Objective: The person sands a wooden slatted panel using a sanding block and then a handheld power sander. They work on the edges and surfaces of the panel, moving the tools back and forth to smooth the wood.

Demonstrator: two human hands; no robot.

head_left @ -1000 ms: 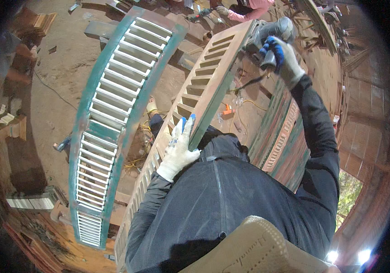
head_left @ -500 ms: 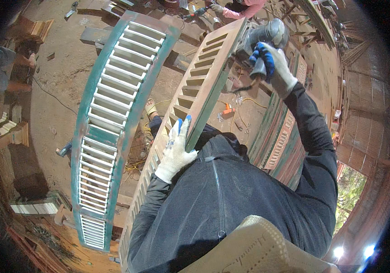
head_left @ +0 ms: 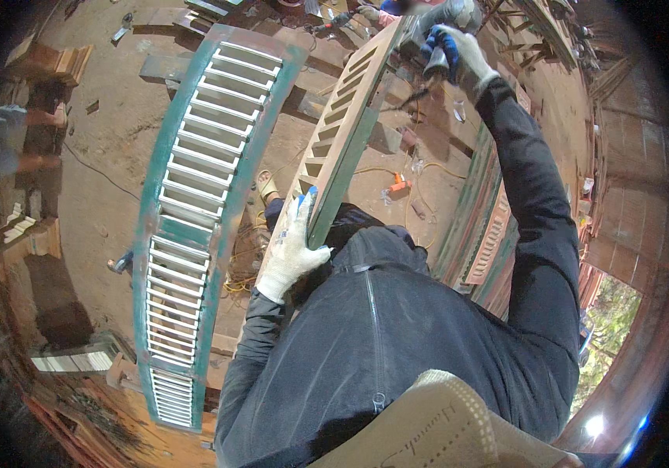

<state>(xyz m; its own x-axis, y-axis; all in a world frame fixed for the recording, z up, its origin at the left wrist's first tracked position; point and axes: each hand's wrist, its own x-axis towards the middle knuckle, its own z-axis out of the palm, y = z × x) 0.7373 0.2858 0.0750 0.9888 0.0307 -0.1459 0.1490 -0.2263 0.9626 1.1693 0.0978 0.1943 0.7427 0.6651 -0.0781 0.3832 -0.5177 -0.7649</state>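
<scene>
A louvered shutter panel (head_left: 346, 93), bare wood on its slatted face and dark green along its side, tilts on edge in front of me. My left hand (head_left: 294, 253), in a white glove with blue fingertips, rests against its near part, fingers stretched out and thumb apart. At the far end, my right hand (head_left: 459, 54), gloved in white and blue, is closed around the handle of a grey corded power tool (head_left: 459, 15) that looks like a sander. The tool is at the panel's far top edge; its working face is hidden.
To the left lies a long green louvered shutter (head_left: 164, 168) with pale slats. More shutters (head_left: 490, 234) lie at the right. An orange plug (head_left: 400, 187) and yellow cord are on the dirt floor. Another person's gloved hand (head_left: 369, 13) is near a drill (head_left: 334, 22) at the back.
My right hand and the power tool have moved farther away along the panel and slightly left. The panel has tilted, showing more green side. My left hand has shifted slightly left and its fingers are closer together.
</scene>
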